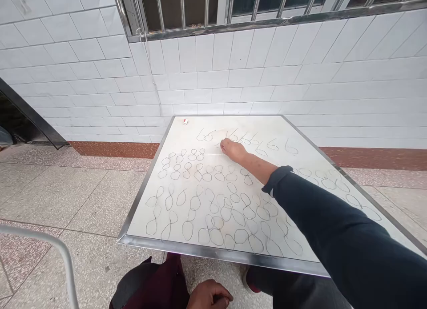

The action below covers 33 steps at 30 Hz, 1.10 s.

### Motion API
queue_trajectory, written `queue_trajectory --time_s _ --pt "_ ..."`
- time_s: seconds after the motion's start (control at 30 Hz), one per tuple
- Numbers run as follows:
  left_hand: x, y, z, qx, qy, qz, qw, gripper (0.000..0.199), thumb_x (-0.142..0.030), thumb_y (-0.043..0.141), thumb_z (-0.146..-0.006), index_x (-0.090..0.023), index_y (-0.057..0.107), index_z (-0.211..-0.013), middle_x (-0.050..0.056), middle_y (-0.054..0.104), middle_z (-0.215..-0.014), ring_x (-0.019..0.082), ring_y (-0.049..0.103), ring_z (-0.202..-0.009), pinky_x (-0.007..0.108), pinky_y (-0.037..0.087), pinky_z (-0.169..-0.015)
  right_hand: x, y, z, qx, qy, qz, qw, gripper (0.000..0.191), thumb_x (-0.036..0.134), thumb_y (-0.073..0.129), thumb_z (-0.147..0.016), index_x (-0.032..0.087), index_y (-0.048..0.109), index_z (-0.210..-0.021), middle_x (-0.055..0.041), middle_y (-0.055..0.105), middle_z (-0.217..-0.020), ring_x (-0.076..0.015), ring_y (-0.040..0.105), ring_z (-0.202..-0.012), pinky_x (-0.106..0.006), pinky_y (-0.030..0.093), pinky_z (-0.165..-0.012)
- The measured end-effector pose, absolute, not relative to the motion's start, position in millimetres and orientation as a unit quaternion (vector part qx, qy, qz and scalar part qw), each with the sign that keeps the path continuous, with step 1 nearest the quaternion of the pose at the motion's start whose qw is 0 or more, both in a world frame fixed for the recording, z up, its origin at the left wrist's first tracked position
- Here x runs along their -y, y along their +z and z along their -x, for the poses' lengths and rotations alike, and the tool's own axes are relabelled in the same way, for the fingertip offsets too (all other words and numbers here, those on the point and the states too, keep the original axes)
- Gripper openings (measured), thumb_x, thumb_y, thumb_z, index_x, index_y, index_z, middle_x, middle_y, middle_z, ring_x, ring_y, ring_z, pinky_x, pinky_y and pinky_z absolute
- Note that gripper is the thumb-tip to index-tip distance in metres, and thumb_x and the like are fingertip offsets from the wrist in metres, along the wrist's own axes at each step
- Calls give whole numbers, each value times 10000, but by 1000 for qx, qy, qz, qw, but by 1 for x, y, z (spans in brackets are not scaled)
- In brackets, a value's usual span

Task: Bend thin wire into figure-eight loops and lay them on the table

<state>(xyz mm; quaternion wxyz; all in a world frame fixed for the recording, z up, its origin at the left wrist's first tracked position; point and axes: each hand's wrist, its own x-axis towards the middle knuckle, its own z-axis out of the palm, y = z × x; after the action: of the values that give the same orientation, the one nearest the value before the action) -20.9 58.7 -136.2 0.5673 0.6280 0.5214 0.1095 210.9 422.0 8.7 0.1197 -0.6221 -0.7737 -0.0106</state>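
Note:
My right hand [233,150] reaches across a white-topped table [140,226] with a metal rim. Its fingers are closed and pressed against the surface near the far side; whatever they may hold is hidden. Around it stand thin dark handwritten figures: a far row of 6-shaped strokes [272,144] and several rows of 8-shaped loops [199,172] nearer me. Faint smudging shows just left of the hand. Below the table's near edge, over my lap, rests my left hand [211,294], its fingers curled with nothing visible in them.
A small white-and-red object [186,122] lies at the table's far left corner. Behind the table rises a white tiled wall [200,80], with a barred window [207,9] and a hanging cord [151,73]. A curved pale metal tube [65,251] stands at the lower left.

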Motion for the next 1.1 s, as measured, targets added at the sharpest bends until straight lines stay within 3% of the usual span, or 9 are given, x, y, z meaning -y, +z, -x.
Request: queue_trajectory --time_s 0.1,0.23,0.37,0.47,0.63,0.73,0.83,0.97,1.1 --pt "-52 -89 19 -464 153 -614 620 189 -268 653 -785 -187 806 -860 77 755 -846 214 661 -834 313 469 -793 -382 35 -216 770 -15 617 161 188 166 380 -964 153 556 -1031 -90 640 -982 -155 536 -637 -280 364 -549" --pt "-61 -18 21 -444 306 -449 712 328 -440 687 -812 -159 772 -956 85 744 -821 178 644 -754 297 488 -724 -285 55 -206 807 -15 539 239 153 151 406 -935 197 552 -951 -52 623 -899 -173 556 -746 -281 405 -619" --pt "-73 20 20 -478 501 -324 645 463 -425 731 -792 -186 688 -1186 120 718 -1087 188 640 -924 322 498 -829 -167 42 -181 903 23 322 284 208 145 388 -973 206 579 -920 -64 623 -867 -197 543 -787 -336 464 -699" --pt "-67 21 16 -470 558 -273 627 451 -387 767 -764 -186 695 -1162 109 718 -1095 177 643 -955 307 491 -852 -105 24 -168 910 47 281 300 217 119 380 -990 191 585 -990 -78 639 -922 -198 540 -811 -347 487 -716" --pt "-45 13 10 -476 579 -215 626 370 -296 849 -662 -168 745 -992 53 743 -874 106 642 -763 232 485 -726 -62 4 -164 892 100 276 345 192 99 413 -983 181 583 -1018 -90 662 -953 -203 570 -840 -356 505 -729" --pt "-37 17 7 -477 581 -238 615 346 -289 837 -675 -159 752 -984 47 739 -838 95 625 -717 218 476 -682 -51 -3 -166 834 163 316 422 192 128 471 -972 222 573 -1105 -80 660 -1019 -197 610 -900 -346 529 -752" --pt "-30 23 1 -479 571 -265 612 329 -285 822 -693 -152 754 -986 49 736 -811 99 616 -698 224 477 -673 -43 -6 -166 730 242 397 501 169 193 555 -937 253 585 -1091 -62 639 -1008 -164 622 -768 -307 535 -643" --pt "-22 28 -5 -474 558 -290 616 299 -272 809 -709 -149 755 -976 52 734 -813 107 612 -698 233 481 -677 -39 -1 -165 650 344 454 504 169 262 611 -897 269 639 -1064 -22 622 -852 -141 588 -624 -296 515 -581" --pt "-16 26 -8 -470 541 -324 618 240 -274 776 -752 -161 760 -963 59 741 -843 119 621 -738 232 473 -684 -35 4 -167 639 358 444 517 126 294 588 -915 288 688 -993 -31 672 -875 -171 614 -727 -307 507 -619"
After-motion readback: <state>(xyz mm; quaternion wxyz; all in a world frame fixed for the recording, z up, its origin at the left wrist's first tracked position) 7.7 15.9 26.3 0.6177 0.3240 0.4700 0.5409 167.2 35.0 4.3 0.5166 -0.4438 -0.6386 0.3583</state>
